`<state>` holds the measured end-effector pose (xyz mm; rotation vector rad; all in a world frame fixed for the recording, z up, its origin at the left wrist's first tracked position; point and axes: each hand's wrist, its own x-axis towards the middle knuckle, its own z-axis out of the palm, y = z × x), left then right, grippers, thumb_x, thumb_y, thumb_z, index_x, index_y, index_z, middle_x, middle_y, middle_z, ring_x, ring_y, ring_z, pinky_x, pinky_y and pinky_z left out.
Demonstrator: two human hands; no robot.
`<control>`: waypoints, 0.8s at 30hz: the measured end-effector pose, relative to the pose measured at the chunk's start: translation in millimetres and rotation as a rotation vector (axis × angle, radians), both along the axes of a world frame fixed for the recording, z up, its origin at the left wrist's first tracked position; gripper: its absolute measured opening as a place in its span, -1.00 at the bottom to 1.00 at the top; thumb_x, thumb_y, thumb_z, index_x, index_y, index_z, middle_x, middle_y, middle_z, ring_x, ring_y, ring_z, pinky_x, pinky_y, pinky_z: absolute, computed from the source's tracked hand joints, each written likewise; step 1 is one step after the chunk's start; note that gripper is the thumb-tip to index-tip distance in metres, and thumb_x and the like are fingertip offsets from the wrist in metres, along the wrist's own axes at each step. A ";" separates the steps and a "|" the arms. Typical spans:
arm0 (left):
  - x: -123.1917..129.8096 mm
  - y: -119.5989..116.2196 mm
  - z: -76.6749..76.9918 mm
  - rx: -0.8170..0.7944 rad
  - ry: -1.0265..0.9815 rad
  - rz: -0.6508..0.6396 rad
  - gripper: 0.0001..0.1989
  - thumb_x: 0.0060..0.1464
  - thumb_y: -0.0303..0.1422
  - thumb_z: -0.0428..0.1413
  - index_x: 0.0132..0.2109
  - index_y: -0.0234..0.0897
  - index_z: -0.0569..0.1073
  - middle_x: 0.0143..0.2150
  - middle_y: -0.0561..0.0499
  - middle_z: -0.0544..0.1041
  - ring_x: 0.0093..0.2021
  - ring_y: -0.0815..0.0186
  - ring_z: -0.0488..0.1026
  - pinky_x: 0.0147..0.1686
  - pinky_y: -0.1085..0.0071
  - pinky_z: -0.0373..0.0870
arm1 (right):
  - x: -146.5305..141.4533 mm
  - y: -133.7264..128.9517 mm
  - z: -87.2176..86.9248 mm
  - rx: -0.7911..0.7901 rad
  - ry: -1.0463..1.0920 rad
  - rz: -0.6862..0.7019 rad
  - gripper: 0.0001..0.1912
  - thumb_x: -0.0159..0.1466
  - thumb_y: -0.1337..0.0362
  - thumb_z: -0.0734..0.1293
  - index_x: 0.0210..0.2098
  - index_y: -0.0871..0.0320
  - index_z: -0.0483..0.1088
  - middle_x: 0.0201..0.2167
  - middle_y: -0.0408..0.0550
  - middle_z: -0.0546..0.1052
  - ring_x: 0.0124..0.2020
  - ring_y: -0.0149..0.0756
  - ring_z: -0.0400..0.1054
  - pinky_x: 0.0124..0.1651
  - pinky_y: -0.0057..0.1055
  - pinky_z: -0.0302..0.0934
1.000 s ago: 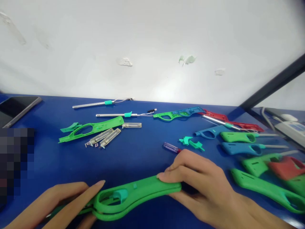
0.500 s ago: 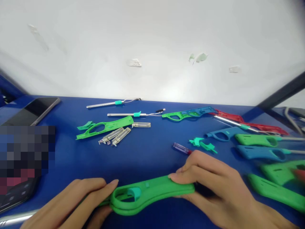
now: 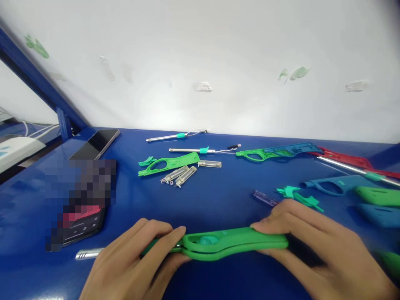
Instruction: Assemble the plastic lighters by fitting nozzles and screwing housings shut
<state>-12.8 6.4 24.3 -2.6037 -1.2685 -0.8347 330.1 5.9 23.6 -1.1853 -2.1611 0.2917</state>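
A green plastic casing [image 3: 231, 241] with an oval opening lies lengthwise between my hands, a narrow gap running along its side. Inside the opening a teal piece [image 3: 208, 240] shows. My left hand [image 3: 140, 258] pinches the casing's narrow left end, and a silver metal tube [image 3: 89, 253] sticks out beyond its fingers. My right hand [image 3: 315, 246] grips the wide right end between thumb and fingers. Just past the right fingertips lie a purple translucent screwdriver handle [image 3: 265, 198] and teal plastic parts [image 3: 300, 197].
Behind the hands lie an open green shell [image 3: 170, 163], clear tanks [image 3: 186, 176], tubes with wires [image 3: 191, 150] and blue and red shells [image 3: 346, 156]. More casings [image 3: 379, 196] lie at right. Two phones [image 3: 96, 143] are at left, one partly pixelated.
The view has swung left, so the table items appear farther right. The held casing is tilted more edge-on, and more of the metal tube shows past my left hand.
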 end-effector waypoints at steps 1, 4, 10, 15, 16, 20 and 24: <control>0.8 0.5 0.9 0.008 -0.002 0.000 -0.72 0.57 -0.13 0.00 0.11 -0.10 0.55 -0.17 0.15 0.63 -0.25 0.54 0.60 -0.15 0.65 0.52 | -2.6 -0.1 0.1 0.006 -0.003 -0.020 -0.89 0.54 0.15 0.40 0.04 -0.11 0.53 -0.19 -0.14 0.63 -0.22 -0.27 0.63 -0.12 -0.45 0.59; 5.0 2.6 4.6 0.041 -0.013 -0.004 -0.74 0.56 -0.17 0.03 0.05 -0.10 0.58 -0.20 0.16 0.64 -0.32 0.52 0.60 -0.21 0.56 0.53 | -8.2 0.8 1.4 0.025 -0.040 -0.015 -0.86 0.53 0.06 0.41 0.03 -0.11 0.52 -0.19 -0.18 0.62 -0.21 -0.31 0.62 -0.07 -0.48 0.55; 9.2 2.1 4.7 0.073 -0.037 -0.008 -0.77 0.55 -0.25 0.06 0.03 -0.16 0.61 -0.25 0.14 0.63 -0.32 0.50 0.60 -0.19 0.51 0.52 | -8.9 4.0 3.6 0.023 -0.070 0.068 -0.88 0.58 0.15 0.35 0.07 -0.06 0.46 -0.16 -0.19 0.64 -0.19 -0.37 0.64 -0.07 -0.58 0.52; 7.2 0.3 2.5 0.074 -0.029 -0.013 -0.78 0.54 -0.29 0.08 0.03 -0.17 0.63 -0.25 0.12 0.62 -0.30 0.47 0.59 -0.19 0.49 0.53 | -8.3 4.6 4.0 0.104 -0.127 0.062 -0.89 0.60 0.12 0.32 0.02 -0.05 0.45 -0.21 -0.16 0.61 -0.23 -0.37 0.64 -0.12 -0.57 0.52; 7.2 0.5 2.6 0.069 -0.025 -0.010 -0.79 0.54 -0.30 0.08 0.05 -0.17 0.63 -0.26 0.12 0.61 -0.31 0.47 0.59 -0.21 0.49 0.54 | -8.1 4.9 4.4 0.106 -0.131 0.063 -0.87 0.61 0.11 0.30 0.01 -0.04 0.45 -0.22 -0.16 0.60 -0.23 -0.38 0.64 -0.12 -0.57 0.52; 11.2 1.4 3.8 0.068 -0.007 -0.020 -0.79 0.53 -0.33 0.06 0.05 -0.21 0.61 -0.30 0.11 0.59 -0.37 0.45 0.56 -0.31 0.45 0.54 | -8.4 4.3 6.0 0.096 -0.144 0.081 -0.85 0.61 0.10 0.30 -0.02 -0.03 0.47 -0.20 -0.13 0.62 -0.22 -0.37 0.64 -0.15 -0.57 0.54; 21.0 0.1 6.8 0.068 -0.002 -0.037 -0.75 0.56 -0.27 0.01 0.04 -0.16 0.58 -0.30 0.16 0.62 -0.38 0.48 0.59 -0.34 0.50 0.54 | -11.6 -1.1 5.2 0.159 -0.249 0.092 -0.66 0.55 -0.04 0.36 0.18 -0.03 0.50 0.01 -0.07 0.72 0.00 -0.18 0.69 0.16 -0.28 0.58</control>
